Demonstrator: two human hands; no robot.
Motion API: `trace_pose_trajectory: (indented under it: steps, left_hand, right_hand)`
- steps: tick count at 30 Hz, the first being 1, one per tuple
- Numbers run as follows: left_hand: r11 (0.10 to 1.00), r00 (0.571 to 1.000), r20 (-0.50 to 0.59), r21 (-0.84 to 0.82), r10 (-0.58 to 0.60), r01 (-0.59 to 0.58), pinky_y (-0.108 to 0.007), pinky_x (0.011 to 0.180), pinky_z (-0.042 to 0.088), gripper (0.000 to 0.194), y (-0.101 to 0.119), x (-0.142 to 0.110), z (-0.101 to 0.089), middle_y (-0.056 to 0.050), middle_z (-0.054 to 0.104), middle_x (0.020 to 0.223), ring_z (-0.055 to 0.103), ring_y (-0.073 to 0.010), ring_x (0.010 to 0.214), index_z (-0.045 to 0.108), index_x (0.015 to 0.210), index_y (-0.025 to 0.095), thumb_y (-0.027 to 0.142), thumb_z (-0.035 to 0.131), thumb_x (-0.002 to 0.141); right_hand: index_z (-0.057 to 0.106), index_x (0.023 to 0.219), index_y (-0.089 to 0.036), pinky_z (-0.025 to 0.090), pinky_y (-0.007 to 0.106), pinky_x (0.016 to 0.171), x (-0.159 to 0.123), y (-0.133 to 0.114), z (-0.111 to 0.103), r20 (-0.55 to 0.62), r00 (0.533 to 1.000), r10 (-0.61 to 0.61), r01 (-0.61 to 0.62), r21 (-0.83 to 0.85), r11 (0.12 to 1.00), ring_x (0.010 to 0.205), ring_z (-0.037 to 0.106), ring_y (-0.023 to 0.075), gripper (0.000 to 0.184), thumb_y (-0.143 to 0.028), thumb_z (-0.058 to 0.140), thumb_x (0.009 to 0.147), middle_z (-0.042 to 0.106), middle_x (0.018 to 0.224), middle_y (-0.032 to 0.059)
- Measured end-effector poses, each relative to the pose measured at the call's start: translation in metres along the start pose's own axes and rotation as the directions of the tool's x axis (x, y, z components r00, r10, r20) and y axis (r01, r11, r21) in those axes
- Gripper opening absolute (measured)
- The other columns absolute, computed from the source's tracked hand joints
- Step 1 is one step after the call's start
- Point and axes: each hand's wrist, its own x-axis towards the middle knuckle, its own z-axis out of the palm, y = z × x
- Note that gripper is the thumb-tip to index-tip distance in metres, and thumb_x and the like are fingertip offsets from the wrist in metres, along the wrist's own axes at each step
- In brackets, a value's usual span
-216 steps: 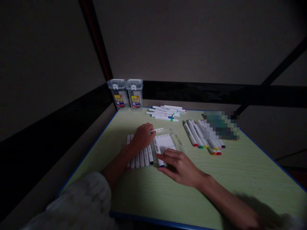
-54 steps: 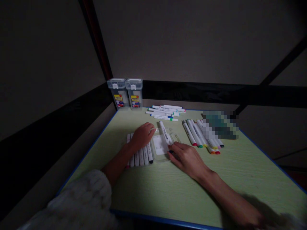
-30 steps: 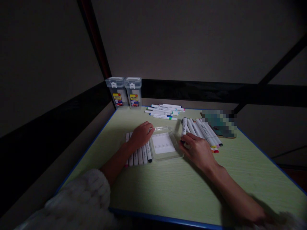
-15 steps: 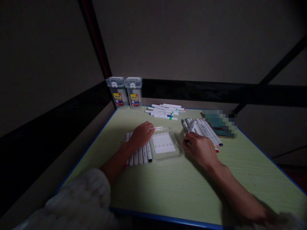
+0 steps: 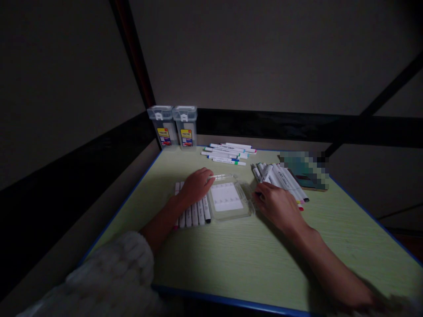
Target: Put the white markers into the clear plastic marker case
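An open clear plastic case (image 5: 231,215) lies on the table, a white insert (image 5: 226,197) showing in its right half. White markers (image 5: 194,215) stand side by side in a row at its left. Over that row rests my left hand (image 5: 196,185), its fingers bent around the case's upper middle edge. My right hand (image 5: 277,204) is closed at the right side of the case, beside a pile of white markers (image 5: 287,180). One marker (image 5: 267,172) slants up just above its fingers; whether they grip it or the case edge is hidden.
Two clear lidded boxes (image 5: 185,125) with labels stand at the back left corner. Several loose markers (image 5: 226,152) lie along the back edge. A green flat item (image 5: 302,169), partly pixelated, sits at the back right. The table (image 5: 231,259) has a blue edge.
The whole view has shifted very slightly. Both hands keep nearly the same place and shape, and the markers and case look unmoved.
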Motion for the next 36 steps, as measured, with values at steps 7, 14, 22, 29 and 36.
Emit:
trace_pose_trajectory:
  steps: [7, 14, 22, 29, 36]
  left_hand:
    - [1.000, 1.000, 0.006, -0.003, 0.013, -0.013, -0.031, 0.078, 0.043, 0.016, -0.0013, 0.0002, 0.0014, -0.006, 0.058, 0.085, 0.053, -0.0160, 0.082, 0.054, 0.083, 0.016, 0.021, 0.039, 0.081]
    - [1.000, 1.000, 0.013, 0.003, 0.015, -0.015, -0.033, 0.079, 0.043, 0.016, -0.0021, 0.0004, 0.0020, -0.007, 0.059, 0.087, 0.053, -0.0172, 0.084, 0.054, 0.085, 0.015, 0.021, 0.040, 0.081]
    - [0.999, 1.000, 0.011, 0.025, 0.026, -0.027, -0.032, 0.079, 0.044, 0.016, -0.0029, 0.0004, 0.0032, -0.007, 0.059, 0.088, 0.053, -0.0171, 0.084, 0.054, 0.086, 0.014, 0.020, 0.040, 0.081]
    - [0.999, 1.000, 0.017, 0.046, 0.022, -0.023, -0.032, 0.080, 0.043, 0.016, -0.0024, 0.0001, 0.0030, -0.007, 0.059, 0.090, 0.053, -0.0177, 0.086, 0.054, 0.087, 0.014, 0.021, 0.041, 0.081]
    - [0.999, 0.999, 0.024, 0.039, 0.023, -0.024, -0.031, 0.081, 0.043, 0.017, -0.0034, 0.0001, 0.0032, -0.007, 0.060, 0.090, 0.053, -0.0169, 0.087, 0.054, 0.088, 0.014, 0.020, 0.040, 0.081]
  right_hand:
    - [0.051, 0.072, -0.019, 0.022, 0.025, 0.046, -0.0003, 0.0011, 0.0006, 0.004, 1.000, 0.004, -0.004, 0.013, 1.000, 0.056, 0.054, 0.0139, 0.008, -0.019, 0.045, 0.078, 0.061, 0.072, 0.0032]
    - [0.051, 0.075, -0.019, 0.021, 0.025, 0.046, 0.0003, 0.0017, 0.0021, 0.018, 1.000, 0.013, -0.013, -0.005, 1.000, 0.055, 0.055, 0.0147, 0.008, -0.021, 0.045, 0.078, 0.062, 0.073, 0.0034]
    - [0.054, 0.077, -0.019, 0.022, 0.026, 0.046, -0.0003, 0.0005, -0.0002, 0.037, 0.999, 0.014, -0.014, -0.016, 1.000, 0.056, 0.055, 0.0151, 0.011, -0.022, 0.043, 0.080, 0.063, 0.073, 0.0040]
    - [0.055, 0.075, -0.019, 0.023, 0.026, 0.047, 0.0002, -0.0001, -0.0015, 0.046, 0.999, 0.013, -0.012, -0.015, 1.000, 0.059, 0.056, 0.0156, 0.015, -0.023, 0.042, 0.081, 0.063, 0.075, 0.0047]
    - [0.054, 0.075, -0.020, 0.022, 0.025, 0.047, 0.0005, -0.0013, -0.0030, 0.074, 0.996, 0.041, -0.039, -0.028, 0.999, 0.061, 0.057, 0.0161, 0.016, -0.025, 0.041, 0.082, 0.063, 0.075, 0.0036]
